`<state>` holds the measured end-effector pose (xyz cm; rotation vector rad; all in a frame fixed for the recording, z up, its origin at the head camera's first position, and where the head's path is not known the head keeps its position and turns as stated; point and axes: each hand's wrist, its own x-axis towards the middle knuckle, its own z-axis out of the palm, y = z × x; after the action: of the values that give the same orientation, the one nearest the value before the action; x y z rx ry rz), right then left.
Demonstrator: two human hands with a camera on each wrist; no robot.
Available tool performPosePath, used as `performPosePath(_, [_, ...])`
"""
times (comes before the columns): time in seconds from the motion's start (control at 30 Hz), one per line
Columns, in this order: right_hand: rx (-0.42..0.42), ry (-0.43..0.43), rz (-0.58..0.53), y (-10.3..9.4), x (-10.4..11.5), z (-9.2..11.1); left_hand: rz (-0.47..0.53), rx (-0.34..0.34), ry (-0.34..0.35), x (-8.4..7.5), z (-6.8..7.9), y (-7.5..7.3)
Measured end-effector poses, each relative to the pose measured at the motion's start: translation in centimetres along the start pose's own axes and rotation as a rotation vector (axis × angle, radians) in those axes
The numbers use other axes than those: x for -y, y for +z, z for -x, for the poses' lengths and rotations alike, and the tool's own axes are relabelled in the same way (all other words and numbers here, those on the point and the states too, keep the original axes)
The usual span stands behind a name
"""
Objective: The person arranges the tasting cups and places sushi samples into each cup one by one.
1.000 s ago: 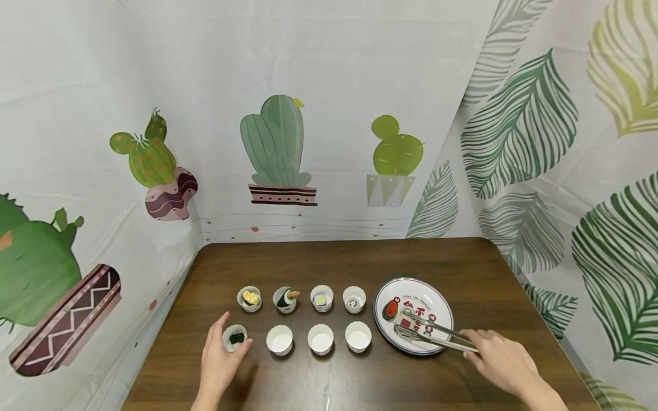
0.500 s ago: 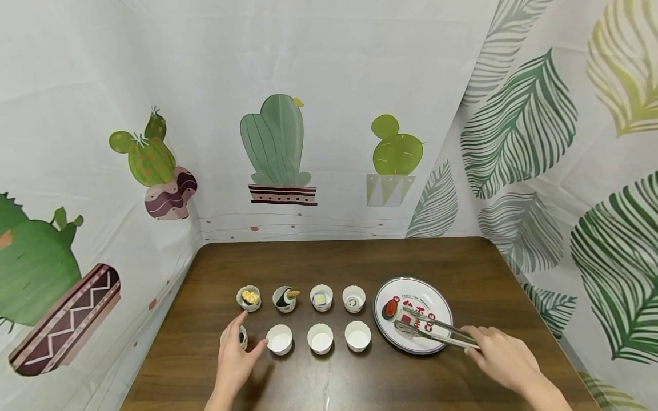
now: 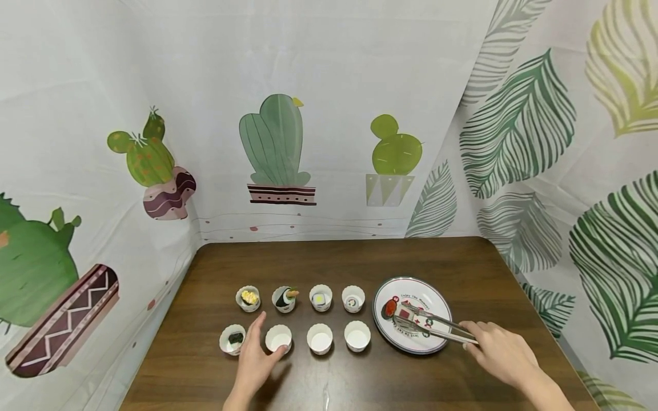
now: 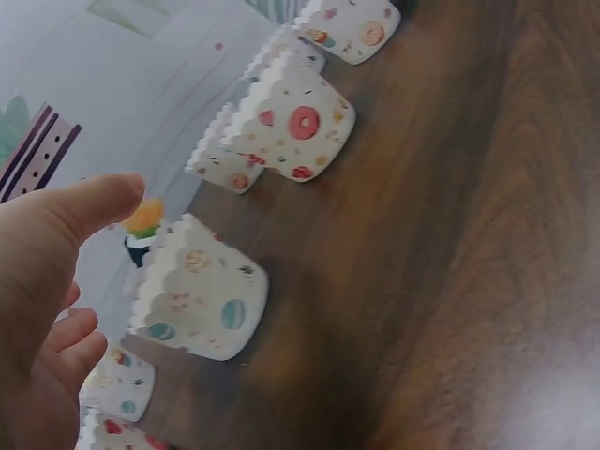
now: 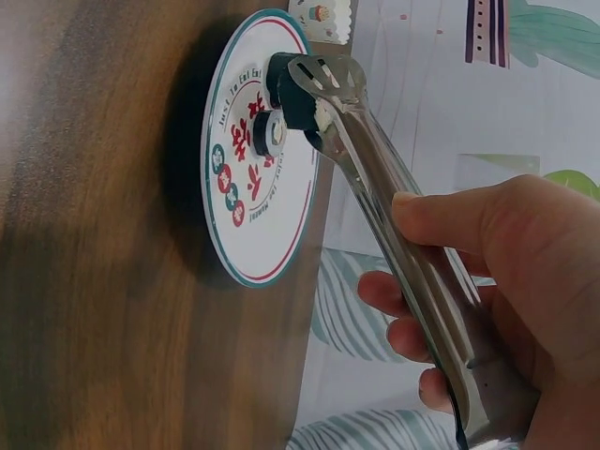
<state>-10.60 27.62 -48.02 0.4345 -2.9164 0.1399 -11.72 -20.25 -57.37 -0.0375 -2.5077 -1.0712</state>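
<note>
My left hand [image 3: 255, 359] is spread with thumb and fingers apart beside a white scalloped paper baking cup [image 3: 278, 337], second from the left in the front row; whether it touches the cup cannot be told. In the left wrist view, that cup [image 4: 202, 291] stands upright just past the thumb. My right hand [image 3: 501, 351] grips metal food tongs [image 3: 437, 328], their tips over a white plate [image 3: 442, 311]. By the tips sits a toy-like sushi piece with a red top [image 3: 390, 308]. The right wrist view shows dark-wrapped sushi [image 5: 298, 101] at the tips and a small roll [image 5: 270, 133] beside it.
Behind stand cups holding a yellow-topped piece [image 3: 249, 297], a hand roll [image 3: 285, 298] and other pieces. A dark piece [image 3: 235, 338] lies in the front-left cup. Two more white cups [image 3: 320, 339] stand left of the plate on the brown table [image 3: 308, 262].
My left hand has moved right, from the front-left cup to the one beside it. The tongs' tips have shifted slightly over the plate toward the red-topped sushi.
</note>
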Motion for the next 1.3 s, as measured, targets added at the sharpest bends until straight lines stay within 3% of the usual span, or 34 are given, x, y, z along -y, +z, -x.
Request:
performPosePath(0.47, [-0.027, -0.028, -0.001, -0.8, 0.8, -0.8, 0.015, 0.066, -0.069, 1.2, 0.6, 2.1])
performPosePath(0.77, [-0.044, -0.058, -0.002, -1.0, 1.6, -1.7, 0.003, 0.016, -0.066, 2.0, 0.9, 2.9])
performPosePath(1.3, [-0.105, -0.157, 0.009, -0.9, 4.0, -4.4, -0.009, 0.016, -0.101, 1.9, 0.8, 2.9])
